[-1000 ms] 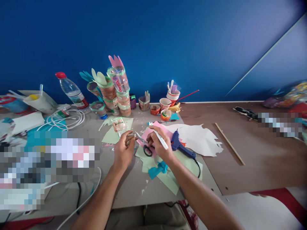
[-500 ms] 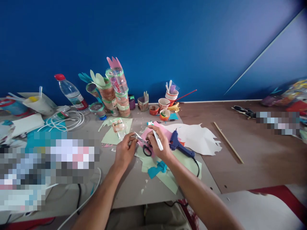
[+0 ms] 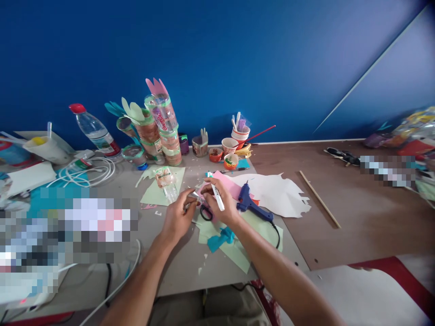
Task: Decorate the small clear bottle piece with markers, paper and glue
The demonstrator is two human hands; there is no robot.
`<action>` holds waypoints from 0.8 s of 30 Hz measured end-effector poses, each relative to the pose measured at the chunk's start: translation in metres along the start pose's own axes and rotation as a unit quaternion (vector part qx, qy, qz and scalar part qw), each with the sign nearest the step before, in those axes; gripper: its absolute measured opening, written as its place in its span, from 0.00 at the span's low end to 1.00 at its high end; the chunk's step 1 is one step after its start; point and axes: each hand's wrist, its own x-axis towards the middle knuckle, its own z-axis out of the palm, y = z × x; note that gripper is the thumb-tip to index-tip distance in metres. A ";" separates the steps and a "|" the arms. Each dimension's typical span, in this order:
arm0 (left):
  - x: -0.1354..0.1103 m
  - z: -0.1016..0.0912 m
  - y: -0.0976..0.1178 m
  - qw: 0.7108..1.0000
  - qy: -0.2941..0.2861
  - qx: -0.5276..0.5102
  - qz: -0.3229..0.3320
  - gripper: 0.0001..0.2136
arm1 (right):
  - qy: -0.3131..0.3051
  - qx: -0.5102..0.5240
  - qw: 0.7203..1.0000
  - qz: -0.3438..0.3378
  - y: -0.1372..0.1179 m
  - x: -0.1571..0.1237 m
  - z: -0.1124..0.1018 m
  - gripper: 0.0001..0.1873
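My right hand (image 3: 222, 206) is closed with a slim white marker pen (image 3: 218, 198) lying between its fingers. Its fingertips also meet a pair of scissors (image 3: 205, 213), whose black handle loop shows below them. Close by on the left, the fingers of my left hand (image 3: 178, 217) are pinched together at the blade end of the scissors; what they hold is hidden. Pink paper (image 3: 226, 184) lies behind my right hand. Under the hands are light green sheets (image 3: 239, 258) and a crumpled blue-green scrap (image 3: 220, 239).
A blue glue gun (image 3: 253, 203) with a black cord lies right of my hand, on white paper (image 3: 285, 197). A wooden stick (image 3: 319, 199) is farther right. Bottle-and-cup constructions (image 3: 165, 122), a plastic bottle (image 3: 97, 131) and paper cups (image 3: 230, 146) stand along the wall. White cable (image 3: 102, 172) is coiled at left.
My left hand's fingers have closed in on the scissors' blade end, and my right hand has tipped slightly with the marker. The whole view has shifted a little, things appearing farther left.
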 end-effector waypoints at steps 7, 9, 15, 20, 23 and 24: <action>0.000 -0.001 0.002 0.999 -0.033 0.016 0.001 0.19 | -0.043 -0.006 0.999 -0.003 -0.003 -0.001 -0.002 0.18; 0.000 -0.001 0.002 0.999 -0.031 0.012 0.000 0.19 | -0.049 -0.004 0.999 -0.001 -0.002 -0.001 -0.002 0.18; 0.000 -0.002 0.005 1.000 -0.008 -0.014 -0.004 0.15 | -0.018 -0.004 1.000 0.001 0.002 0.000 -0.001 0.19; 0.001 -0.002 0.012 0.999 -0.016 -0.026 -0.028 0.10 | 0.052 0.038 0.997 0.038 -0.002 0.002 0.000 0.18; 0.002 0.002 0.018 0.997 -0.023 -0.061 -0.046 0.09 | 0.071 0.067 0.993 0.059 -0.003 0.000 0.004 0.19; 0.003 0.003 0.019 0.996 -0.021 -0.074 -0.052 0.09 | 0.074 0.075 0.993 0.060 -0.003 -0.001 0.006 0.19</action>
